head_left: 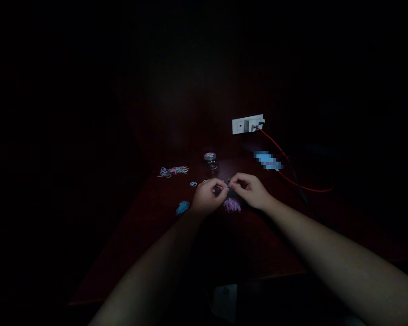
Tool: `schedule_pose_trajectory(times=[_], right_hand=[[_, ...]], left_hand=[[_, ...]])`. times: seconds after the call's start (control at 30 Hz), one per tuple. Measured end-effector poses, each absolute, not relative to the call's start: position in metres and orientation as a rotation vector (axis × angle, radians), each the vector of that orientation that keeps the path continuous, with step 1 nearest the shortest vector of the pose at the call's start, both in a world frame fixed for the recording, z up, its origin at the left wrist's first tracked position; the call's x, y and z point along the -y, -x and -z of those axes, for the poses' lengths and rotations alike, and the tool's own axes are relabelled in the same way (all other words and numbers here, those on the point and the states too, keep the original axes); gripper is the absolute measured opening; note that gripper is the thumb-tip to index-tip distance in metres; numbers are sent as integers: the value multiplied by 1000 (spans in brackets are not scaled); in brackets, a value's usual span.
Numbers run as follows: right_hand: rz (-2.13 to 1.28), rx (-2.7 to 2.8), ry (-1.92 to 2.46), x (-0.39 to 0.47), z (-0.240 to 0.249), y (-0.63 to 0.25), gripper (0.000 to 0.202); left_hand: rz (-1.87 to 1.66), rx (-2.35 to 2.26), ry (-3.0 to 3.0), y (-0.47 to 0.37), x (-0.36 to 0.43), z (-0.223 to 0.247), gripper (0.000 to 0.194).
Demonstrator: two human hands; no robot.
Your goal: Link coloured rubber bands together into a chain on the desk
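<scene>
My left hand and my right hand meet over the table, fingertips nearly touching. Both are closed in a pinch on a small elastic band, thin and bluish, mostly covered by the fingers. Just below the fingertips lies a pile of purple elastic bands. A pile of blue elastic bands sits beside my left wrist. Past my left hand are a few loose bands, and farther left a heap of mixed-colour bands.
A small clear jar with a lid stands behind the hands on the dark red table. On the wall is a white socket plate with plugged-in chargers. A red cable runs to a blurred-out bright device at the right.
</scene>
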State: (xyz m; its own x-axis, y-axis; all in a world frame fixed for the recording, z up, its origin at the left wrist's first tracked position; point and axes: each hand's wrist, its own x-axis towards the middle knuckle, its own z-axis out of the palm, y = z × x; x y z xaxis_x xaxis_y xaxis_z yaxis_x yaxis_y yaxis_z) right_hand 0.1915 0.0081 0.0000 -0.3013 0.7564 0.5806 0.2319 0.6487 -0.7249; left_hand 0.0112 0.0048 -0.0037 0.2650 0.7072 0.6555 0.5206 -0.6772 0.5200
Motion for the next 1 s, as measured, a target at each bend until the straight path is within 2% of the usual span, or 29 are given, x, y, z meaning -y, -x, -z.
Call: schedule_pose_trajectory(times=[1.0], right_hand=[[-841,1635,826,-10,-2,-186,14]], left_hand=[[-1387,-1111,-2269,-12,-9,7,7]])
